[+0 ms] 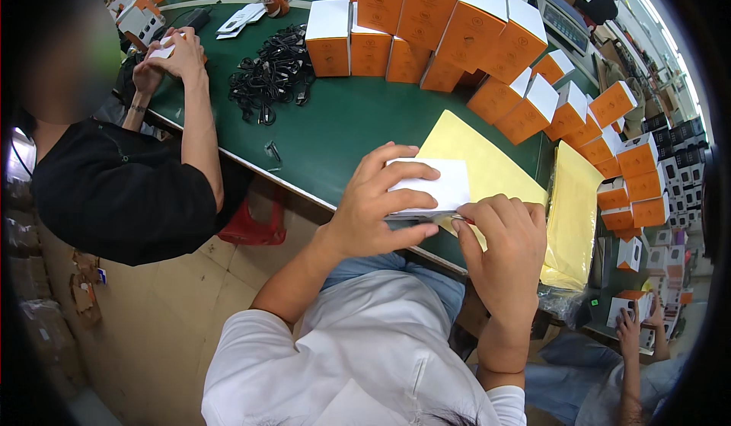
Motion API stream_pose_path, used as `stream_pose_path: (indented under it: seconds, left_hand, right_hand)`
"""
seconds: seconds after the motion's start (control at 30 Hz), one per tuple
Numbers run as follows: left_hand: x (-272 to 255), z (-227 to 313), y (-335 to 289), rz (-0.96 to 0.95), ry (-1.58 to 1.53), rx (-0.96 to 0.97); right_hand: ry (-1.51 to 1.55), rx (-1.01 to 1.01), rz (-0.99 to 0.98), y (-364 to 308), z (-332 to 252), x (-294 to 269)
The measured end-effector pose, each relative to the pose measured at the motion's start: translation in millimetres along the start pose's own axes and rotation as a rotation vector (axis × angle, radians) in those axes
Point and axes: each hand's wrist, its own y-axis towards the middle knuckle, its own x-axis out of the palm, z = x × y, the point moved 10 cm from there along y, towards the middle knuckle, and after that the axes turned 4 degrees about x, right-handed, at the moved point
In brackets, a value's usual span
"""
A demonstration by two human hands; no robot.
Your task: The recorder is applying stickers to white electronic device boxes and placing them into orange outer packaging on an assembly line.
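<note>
Green tabletop (365,114) bends across my head view, in a workroom crowded with cartons. From my remote seat I find the fingers of the left hand (365,205) spread over the top of a white box (448,178), the thumb along its near side, so the box is gripped between them. My right hand (506,251) has its fingers curled, thumb and forefinger close together at the box's near right corner; I cannot tell what they pinch, though a small reddish bit shows there. The box is near the table's front edge, overlapping my view of a yellow sheet (487,152). To the right I see a stack of yellow sheets (572,205) in clear plastic. Farther out, orange-and-white boxes (430,11) stand in a stepped, curving row, and black cables (266,72) lie heaped to their left. At far left a co-worker in a black top (129,190) handles a small white item, near a red stool (263,224). At lower right, another person's hands (630,333) hold a box.
</note>
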Motion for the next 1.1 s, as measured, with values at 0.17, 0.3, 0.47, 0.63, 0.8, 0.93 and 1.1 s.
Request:
stream_pose_path:
  seconds: [0.17, 0.3, 0.47, 0.63, 0.8, 0.93, 1.1]
  left_hand:
    - [2.5, -3.9, -6.5, 0.037, -0.001, 0.047]
    - [-0.6, -1.3, -3.2, 0.029, -0.007, -0.015]
    - [3.2, -5.7, -5.0, 0.022, 0.017, 0.012]
    - [2.0, -5.5, -5.5, 0.011, 0.030, 0.037]
    - [4.3, -5.6, -5.3, 0.007, 0.042, 0.053]
    - [6.2, -6.1, -6.7, 0.008, 0.070, 0.077]
    - [8.4, -6.5, -6.7, -0.014, 0.066, 0.082]
  right_hand:
    - [0.000, 0.012, 0.020, -1.6, -1.1, -2.3]
    - [-0.005, 0.019, 0.018, -6.1, -1.2, -3.3]
    - [0.042, 0.041, 0.021, -11.4, 2.6, -2.6]
    - [0.061, 0.037, 0.015, -14.8, 0.7, -3.5]
    - [0.063, 0.035, 0.046, -16.2, 3.8, -4.3]
    - [0.020, 0.026, 0.057, -20.1, 1.2, -6.4]
    - [0.089, 0.130, 0.134, -28.7, 19.7, -27.5]
